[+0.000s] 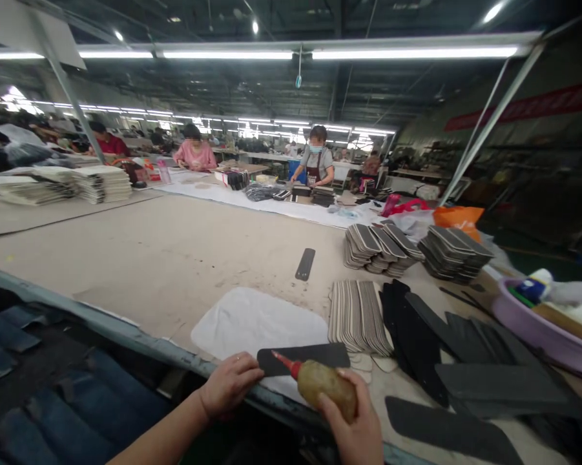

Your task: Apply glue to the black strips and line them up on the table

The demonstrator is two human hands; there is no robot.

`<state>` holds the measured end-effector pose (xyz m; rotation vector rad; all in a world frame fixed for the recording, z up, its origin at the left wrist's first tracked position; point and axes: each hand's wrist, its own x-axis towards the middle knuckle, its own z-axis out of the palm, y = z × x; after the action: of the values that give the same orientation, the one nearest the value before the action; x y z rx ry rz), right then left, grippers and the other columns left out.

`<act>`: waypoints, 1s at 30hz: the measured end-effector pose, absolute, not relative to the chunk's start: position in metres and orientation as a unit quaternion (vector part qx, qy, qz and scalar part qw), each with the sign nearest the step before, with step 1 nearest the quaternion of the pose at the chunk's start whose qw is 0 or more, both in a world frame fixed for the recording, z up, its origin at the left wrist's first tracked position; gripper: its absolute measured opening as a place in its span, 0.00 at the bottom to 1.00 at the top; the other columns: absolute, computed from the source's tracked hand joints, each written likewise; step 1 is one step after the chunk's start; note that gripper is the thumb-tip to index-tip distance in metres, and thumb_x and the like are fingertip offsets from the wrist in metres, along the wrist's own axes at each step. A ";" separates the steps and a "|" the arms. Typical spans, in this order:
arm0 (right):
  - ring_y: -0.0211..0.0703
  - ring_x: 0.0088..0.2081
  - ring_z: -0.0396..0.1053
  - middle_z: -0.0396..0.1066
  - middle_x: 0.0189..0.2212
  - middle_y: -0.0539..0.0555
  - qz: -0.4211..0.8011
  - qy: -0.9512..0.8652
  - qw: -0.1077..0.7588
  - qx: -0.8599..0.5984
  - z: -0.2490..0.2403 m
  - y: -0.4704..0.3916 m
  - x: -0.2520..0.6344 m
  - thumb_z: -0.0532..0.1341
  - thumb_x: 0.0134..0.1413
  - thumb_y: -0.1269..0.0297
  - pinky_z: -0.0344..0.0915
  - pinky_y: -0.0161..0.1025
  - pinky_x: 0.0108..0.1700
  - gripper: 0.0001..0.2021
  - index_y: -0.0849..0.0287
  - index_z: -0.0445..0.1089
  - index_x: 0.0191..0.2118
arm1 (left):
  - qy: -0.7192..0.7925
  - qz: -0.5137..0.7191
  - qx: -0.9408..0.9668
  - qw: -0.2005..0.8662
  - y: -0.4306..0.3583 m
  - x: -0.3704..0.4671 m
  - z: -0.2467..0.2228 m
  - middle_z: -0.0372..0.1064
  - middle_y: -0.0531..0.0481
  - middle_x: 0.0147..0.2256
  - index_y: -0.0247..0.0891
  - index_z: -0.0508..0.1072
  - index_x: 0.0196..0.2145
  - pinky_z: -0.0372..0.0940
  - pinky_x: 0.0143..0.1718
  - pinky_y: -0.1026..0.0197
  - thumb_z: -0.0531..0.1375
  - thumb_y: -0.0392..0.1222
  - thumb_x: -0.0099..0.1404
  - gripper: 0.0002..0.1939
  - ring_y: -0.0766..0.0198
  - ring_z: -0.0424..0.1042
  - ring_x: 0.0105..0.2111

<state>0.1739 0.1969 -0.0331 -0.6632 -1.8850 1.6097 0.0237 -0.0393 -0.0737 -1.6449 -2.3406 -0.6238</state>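
Observation:
My right hand (pixel 353 420) is wrapped round a yellowish squeeze bottle (pixel 327 385) with a red nozzle. It is tilted, and its tip points left over a dark grey strip (pixel 314 357) with rounded corners. My left hand (pixel 235 382) has its fingers together at the left end of that strip, near the table edge; the thumb's grip underneath is hidden. Beneath the strip lies a white cloth (pixel 256 320). Farther in, a small dark strip (pixel 305 264) lies by itself on the table (pixel 174 239).
Right of the cloth stand pale strips (pixel 358 316) in a row, dark-topped stacks (pixel 380 245) and loose dark pieces (pixel 494 384). A purple basin (pixel 528 336) sits at far right, pale stacks (pixel 101 183) at far left. A co-worker in an apron (pixel 314 168) stands across the table.

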 end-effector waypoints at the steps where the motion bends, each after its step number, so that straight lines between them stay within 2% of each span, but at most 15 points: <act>1: 0.50 0.41 0.68 0.70 0.40 0.54 0.566 -0.740 0.295 -0.212 -0.037 0.188 0.170 0.68 0.44 0.57 0.66 0.44 0.44 0.19 0.54 0.69 0.43 | -0.793 -0.217 -0.560 0.105 -0.039 0.023 -0.074 0.70 0.45 0.35 0.39 0.72 0.44 0.67 0.37 0.60 0.50 0.30 0.65 0.14 0.62 0.68 0.35; 6: 0.48 0.38 0.67 0.67 0.37 0.55 0.425 -0.846 0.318 -0.060 -0.052 0.176 0.160 0.64 0.52 0.65 0.68 0.44 0.40 0.15 0.54 0.65 0.46 | -0.794 -0.223 -0.558 0.090 -0.040 0.021 -0.077 0.70 0.46 0.33 0.38 0.72 0.43 0.66 0.35 0.60 0.52 0.31 0.65 0.13 0.62 0.67 0.33; 13: 0.47 0.37 0.67 0.65 0.37 0.55 0.402 -0.869 0.288 -0.014 -0.050 0.171 0.156 0.62 0.53 0.69 0.69 0.42 0.38 0.15 0.55 0.63 0.47 | -0.804 -0.215 -0.551 0.068 -0.041 0.020 -0.078 0.69 0.46 0.33 0.39 0.72 0.43 0.65 0.35 0.59 0.52 0.31 0.66 0.12 0.61 0.66 0.34; 24: 0.46 0.38 0.66 0.64 0.36 0.55 0.336 -0.893 0.286 -0.084 -0.052 0.195 0.172 0.59 0.58 0.65 0.68 0.43 0.39 0.11 0.56 0.62 0.47 | -0.791 -0.229 -0.563 0.073 -0.039 0.019 -0.075 0.68 0.46 0.33 0.38 0.72 0.44 0.66 0.35 0.61 0.51 0.30 0.66 0.14 0.63 0.67 0.34; 30: 0.47 0.38 0.66 0.64 0.37 0.56 0.282 -0.888 0.332 -0.149 -0.049 0.222 0.186 0.59 0.59 0.62 0.67 0.45 0.40 0.11 0.57 0.63 0.46 | -0.780 -0.241 -0.572 0.075 -0.038 0.016 -0.077 0.68 0.47 0.34 0.37 0.71 0.44 0.65 0.36 0.62 0.52 0.30 0.67 0.12 0.63 0.66 0.34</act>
<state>0.1857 0.2216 -0.0485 -0.3897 -2.3186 0.7370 0.0163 -0.0377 -0.0769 -1.7160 -2.3401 -0.7230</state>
